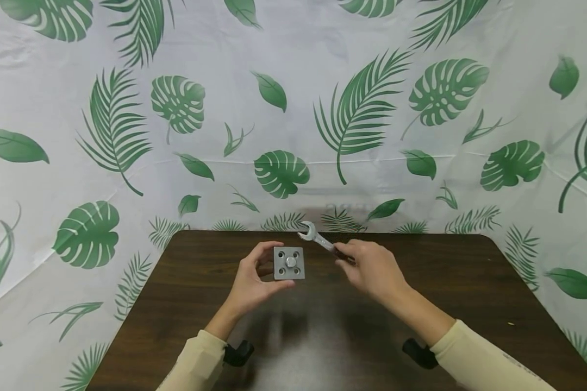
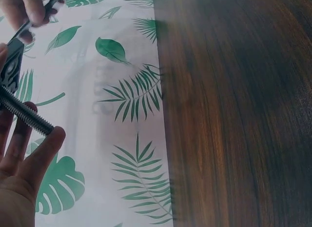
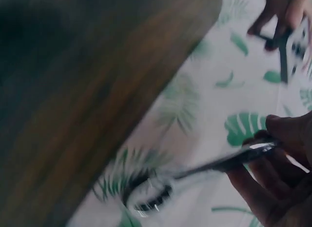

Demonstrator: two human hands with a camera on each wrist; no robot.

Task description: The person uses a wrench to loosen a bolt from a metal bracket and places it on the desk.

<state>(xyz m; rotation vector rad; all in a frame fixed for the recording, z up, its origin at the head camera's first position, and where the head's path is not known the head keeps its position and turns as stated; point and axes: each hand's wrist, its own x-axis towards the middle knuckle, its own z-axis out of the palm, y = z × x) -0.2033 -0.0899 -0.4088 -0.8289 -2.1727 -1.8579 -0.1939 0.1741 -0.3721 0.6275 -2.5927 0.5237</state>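
Note:
My left hand (image 1: 251,285) holds a square metal plate (image 1: 289,252) by its edges, fingers above and thumb below. Several holes sit near its corners, and a bolt head (image 1: 291,263) stands out at its centre. From the back of the plate a threaded shank (image 2: 29,115) runs to a fingertip in the left wrist view. To the right, my right hand (image 1: 374,266) grips a combination wrench (image 1: 319,238), its open end pointing up and left, apart from the plate. The right wrist view shows the wrench's ring end blurred.
Both hands are above a dark wooden table (image 1: 176,320). A white cloth with green leaf prints (image 1: 293,130) hangs behind it. Black wrist mounts (image 1: 238,353) show at both sleeves. A tiny yellow speck (image 1: 511,323) lies on the table's right side.

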